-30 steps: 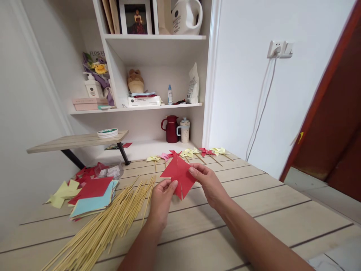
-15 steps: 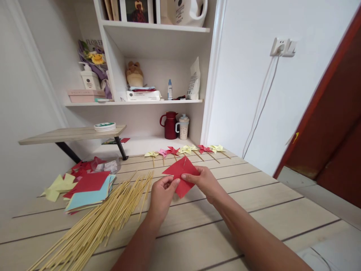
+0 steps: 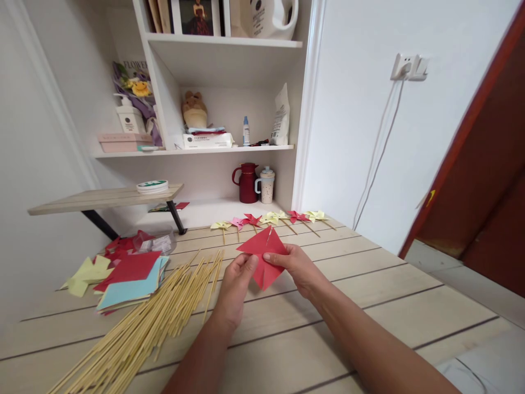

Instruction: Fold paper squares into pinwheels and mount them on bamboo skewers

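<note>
Tabletop (image 3: 283,358) beneath red paper (image 3: 263,270), right thumb (image 3: 275,258) nearer paper's middle than before.

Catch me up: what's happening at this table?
A person holds a slit red sheet between both hands, the left hand and right hand each with a thumb on it, above the table. Thin sticks and a paper stack lie to the left. Pinwheels on sticks lie in a row beyond the hands.

Right hand (image 3: 301,268) shifted inward within 1 second, thumb now pressing mid-sheet on red paper (image 3: 261,244), no longer its right edge
</note>
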The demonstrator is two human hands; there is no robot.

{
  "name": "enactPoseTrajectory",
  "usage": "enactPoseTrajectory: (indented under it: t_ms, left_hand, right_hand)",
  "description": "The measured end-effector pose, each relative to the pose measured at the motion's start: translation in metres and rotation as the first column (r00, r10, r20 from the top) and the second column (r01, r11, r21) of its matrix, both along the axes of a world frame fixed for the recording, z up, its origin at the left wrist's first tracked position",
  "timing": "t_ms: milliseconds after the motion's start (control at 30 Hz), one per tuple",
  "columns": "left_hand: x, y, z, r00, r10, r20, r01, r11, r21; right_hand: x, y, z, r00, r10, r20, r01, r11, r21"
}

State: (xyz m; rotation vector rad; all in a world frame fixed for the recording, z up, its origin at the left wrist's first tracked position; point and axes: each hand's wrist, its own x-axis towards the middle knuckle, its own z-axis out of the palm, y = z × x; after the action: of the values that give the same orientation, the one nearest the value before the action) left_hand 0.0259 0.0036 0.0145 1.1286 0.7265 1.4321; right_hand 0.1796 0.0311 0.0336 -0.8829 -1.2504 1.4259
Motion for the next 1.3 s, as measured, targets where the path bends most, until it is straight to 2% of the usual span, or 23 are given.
enactPoseTrajectory:
  t_ms: [133, 400, 500, 567, 700, 833, 967, 1133, 1300]
  left_hand:
    - [-0.003, 0.003, -0.003, 0.992, 0.118, -0.033, -0.12, 0.99, -0.071]
    - [-0.001, 0.004, -0.003, 0.978, 0.204, -0.042, -0.207, 0.973, -0.099]
    - [-0.001, 0.007, -0.006, 0.966, 0.257, -0.018, -0.257, 0.955, -0.148]
    - [-0.004, 0.009, -0.007, 0.954, 0.3, 0.018, -0.292, 0.94, -0.177]
    - [-0.011, 0.012, -0.004, 0.907, 0.396, 0.141, -0.367, 0.91, -0.196]
    - [-0.017, 0.011, 0.001, 0.864, 0.423, 0.275, -0.371, 0.902, -0.223]
    - [-0.017, 0.007, 0.006, 0.862, 0.383, 0.33, -0.321, 0.919, -0.228]
    - [-0.013, 0.004, 0.007, 0.868, 0.355, 0.347, -0.284, 0.928, -0.241]
    - [-0.011, 0.003, 0.004, 0.897, 0.325, 0.301, -0.269, 0.939, -0.213]
  right_hand:
    - [-0.004, -0.001, -0.003, 1.0, 0.019, 0.016, -0.019, 1.0, -0.013]
    - [-0.006, -0.003, -0.003, 0.998, 0.041, 0.039, -0.04, 0.999, -0.006]
    - [-0.009, -0.006, -0.001, 0.998, 0.028, 0.052, -0.031, 0.997, 0.064]
    - [-0.008, -0.008, 0.002, 0.998, -0.033, 0.054, 0.025, 0.989, 0.145]
    - [-0.004, -0.009, 0.005, 0.988, -0.139, 0.067, 0.117, 0.958, 0.263]
    - [-0.005, -0.01, 0.001, 0.968, -0.155, 0.197, 0.051, 0.891, 0.452]
    - [-0.013, -0.011, -0.007, 0.895, -0.233, 0.382, -0.046, 0.801, 0.597]
    - [-0.017, -0.009, -0.014, 0.828, -0.337, 0.449, -0.069, 0.733, 0.677]
    - [-0.017, -0.01, -0.013, 0.841, -0.337, 0.423, -0.049, 0.731, 0.68]
